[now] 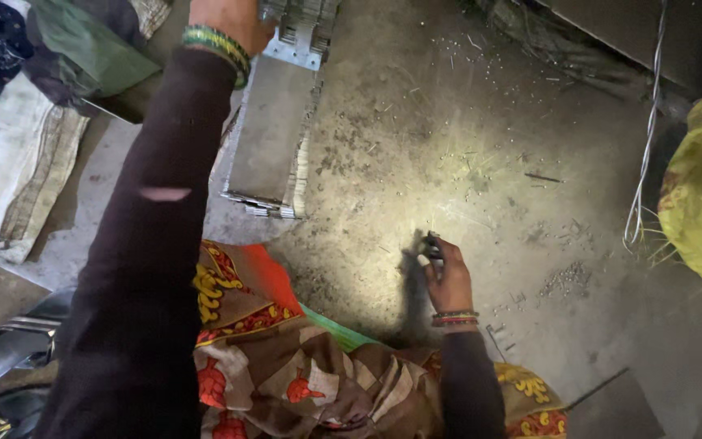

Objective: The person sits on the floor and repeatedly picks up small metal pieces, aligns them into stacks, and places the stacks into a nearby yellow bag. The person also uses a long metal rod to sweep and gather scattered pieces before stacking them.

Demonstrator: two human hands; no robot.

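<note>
On the dusty concrete floor I sit with patterned cloth across my lap. My left hand reaches up to a stack of thin metal plates lying flat ahead; whether its fingers close I cannot tell. My right hand, low by my knee, pinches a few small dark metal pieces.

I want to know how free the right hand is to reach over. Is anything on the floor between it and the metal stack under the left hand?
Nothing large. Between the right hand and the metal stack under the left hand lies only bare floor with fine grit and scattered small bits. The right hand pinches something small and dark; what it is cannot be told.
</note>
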